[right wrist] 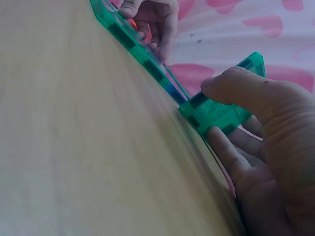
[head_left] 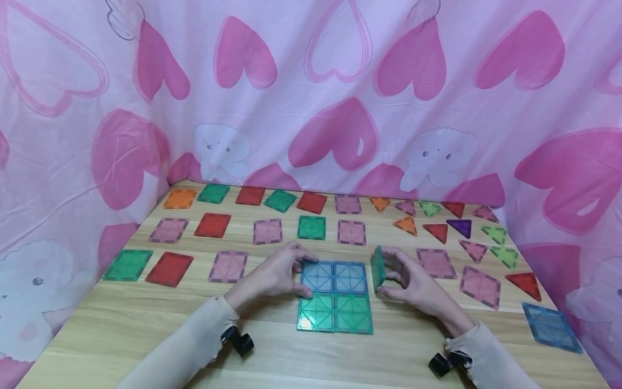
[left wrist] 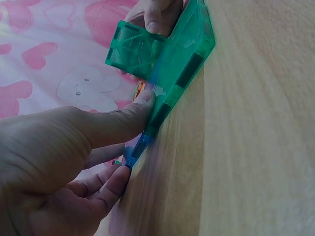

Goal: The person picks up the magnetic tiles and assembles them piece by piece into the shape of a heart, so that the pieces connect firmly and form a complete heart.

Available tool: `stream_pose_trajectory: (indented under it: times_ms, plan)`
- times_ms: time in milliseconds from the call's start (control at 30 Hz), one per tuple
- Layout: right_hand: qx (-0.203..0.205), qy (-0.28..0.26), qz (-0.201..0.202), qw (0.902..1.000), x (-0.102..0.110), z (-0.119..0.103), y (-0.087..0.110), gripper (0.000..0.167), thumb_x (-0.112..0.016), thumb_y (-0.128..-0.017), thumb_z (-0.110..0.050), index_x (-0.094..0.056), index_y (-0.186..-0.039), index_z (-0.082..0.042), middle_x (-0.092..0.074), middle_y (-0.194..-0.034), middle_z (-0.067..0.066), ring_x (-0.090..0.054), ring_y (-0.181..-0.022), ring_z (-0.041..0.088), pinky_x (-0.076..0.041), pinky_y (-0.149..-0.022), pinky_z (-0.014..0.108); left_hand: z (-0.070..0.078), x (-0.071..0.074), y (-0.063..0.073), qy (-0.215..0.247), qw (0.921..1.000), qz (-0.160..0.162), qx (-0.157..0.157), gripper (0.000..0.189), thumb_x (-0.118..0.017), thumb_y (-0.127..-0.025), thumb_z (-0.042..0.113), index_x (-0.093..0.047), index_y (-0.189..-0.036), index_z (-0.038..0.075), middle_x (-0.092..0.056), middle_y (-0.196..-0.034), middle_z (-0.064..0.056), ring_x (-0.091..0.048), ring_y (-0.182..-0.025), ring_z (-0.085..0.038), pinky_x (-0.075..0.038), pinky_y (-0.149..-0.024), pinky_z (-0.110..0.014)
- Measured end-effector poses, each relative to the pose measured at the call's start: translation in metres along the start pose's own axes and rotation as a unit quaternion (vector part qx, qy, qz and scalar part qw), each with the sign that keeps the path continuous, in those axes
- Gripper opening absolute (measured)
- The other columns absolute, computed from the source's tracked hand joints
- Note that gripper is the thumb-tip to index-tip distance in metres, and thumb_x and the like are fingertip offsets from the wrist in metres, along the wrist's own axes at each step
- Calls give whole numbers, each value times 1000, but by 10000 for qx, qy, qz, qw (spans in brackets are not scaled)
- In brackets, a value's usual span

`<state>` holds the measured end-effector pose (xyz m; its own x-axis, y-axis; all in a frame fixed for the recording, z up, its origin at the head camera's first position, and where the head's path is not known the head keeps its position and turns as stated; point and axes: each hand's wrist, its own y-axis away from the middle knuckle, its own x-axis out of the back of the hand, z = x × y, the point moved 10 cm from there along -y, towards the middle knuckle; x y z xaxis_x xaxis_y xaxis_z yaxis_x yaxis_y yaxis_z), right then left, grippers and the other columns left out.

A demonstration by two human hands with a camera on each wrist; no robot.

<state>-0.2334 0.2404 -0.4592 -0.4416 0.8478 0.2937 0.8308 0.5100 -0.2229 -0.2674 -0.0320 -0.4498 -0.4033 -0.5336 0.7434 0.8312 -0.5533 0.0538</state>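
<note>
Two blue square magnetic tiles [head_left: 350, 277] lie flat edge to edge above two green square magnetic tiles [head_left: 353, 313], forming a two-by-two block. My left hand [head_left: 274, 275] grips the left blue magnetic tile [head_left: 317, 276], its thumb close to the seam with the green one and its fingers at the far corner. In my right hand [head_left: 413, 281] a green square magnetic tile [head_left: 378, 269] stands on edge, pinched between thumb and fingers. The right wrist view shows a lower corner of that held tile [right wrist: 216, 115] right at the block's blue edge.
Rows of loose square tiles, such as a red one [head_left: 169, 268] and a pink one [head_left: 228, 266], lie at the left and back. Several triangular tiles [head_left: 460, 227] are spread at the back right. A larger blue tile [head_left: 551, 327] lies near the right edge. A pink curtain [head_left: 301, 108] surrounds the wooden table [head_left: 272, 356].
</note>
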Motion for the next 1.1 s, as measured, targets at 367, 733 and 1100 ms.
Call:
stream_pose_trajectory:
  times_ms: [367, 733, 1100]
  plan:
    - [-276, 344, 66, 9990, 1, 0, 2, 85, -83, -96, 6, -38, -167, -4, -51, -162, 30, -62, -138, 5, -56, -107, 22, 7, -2, -4, 2, 9999, 22, -115, 76, -104, -79, 33, -72, -148, 23, -60, -132, 2, -61, -107, -13, -58, -94, -36]
    - [172, 665, 547, 9961, 44, -10, 20, 89, -81, -93, 14, -38, -169, 1, -49, -158, 40, -62, -143, 25, -58, -106, 27, 4, -2, -2, 24, 10000, -14, -24, 77, -104, -79, 32, -72, -148, 23, -60, -135, 1, -62, -110, -16, -59, -98, -39]
    - [-1523, 2813, 1219, 9396, 121, 2, 57, 88, -92, -96, -32, -45, -169, -15, -52, -165, 16, -55, -144, 42, -47, -105, 14, 4, -2, -3, 10, 10000, -12, -64, 77, -104, -79, 33, -72, -149, 23, -59, -133, 2, -61, -108, -15, -58, -96, -37]
